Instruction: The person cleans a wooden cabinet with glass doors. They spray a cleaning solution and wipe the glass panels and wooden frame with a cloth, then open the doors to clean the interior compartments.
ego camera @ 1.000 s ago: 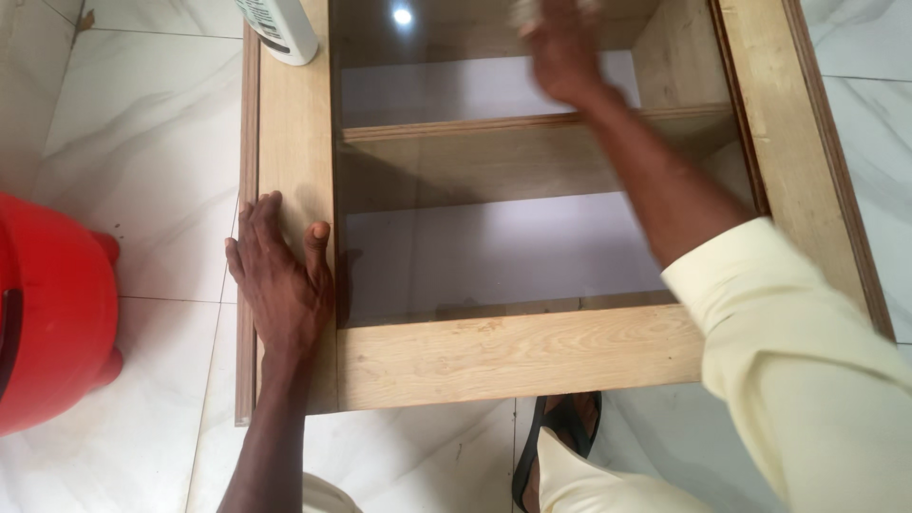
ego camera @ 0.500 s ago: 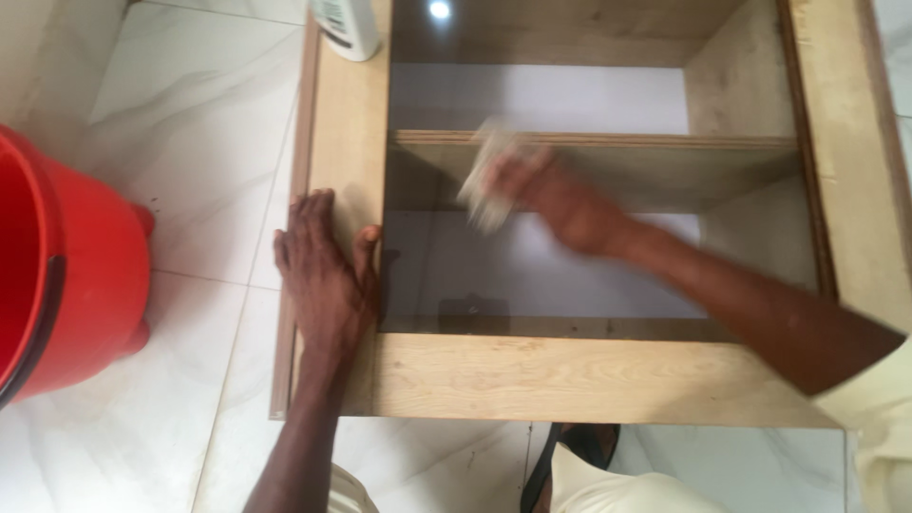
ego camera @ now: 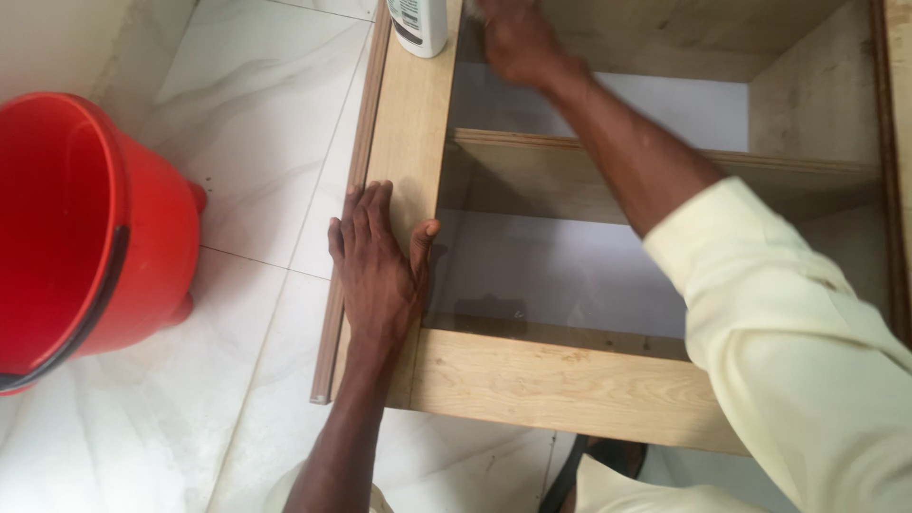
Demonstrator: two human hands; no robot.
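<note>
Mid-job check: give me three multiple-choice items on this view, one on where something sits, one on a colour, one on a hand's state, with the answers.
1. Where does the bucket stand?
A. on the floor beside the cabinet
B. inside the cabinet
C. on the cabinet's frame

2. What colour is the bucket?
A. blue
B. red
C. white

3. How is the left hand?
A. gripping the bottle
B. closed round the bucket's handle
C. pressed flat on the cabinet frame

Answers:
1 A, it stands on the white tiles, off the side of the wooden cabinet.
2 B, its wall and inside are red.
3 C, the palm lies open on the side rail, while the white bottle stands untouched and the right hand reaches the far end.
</note>
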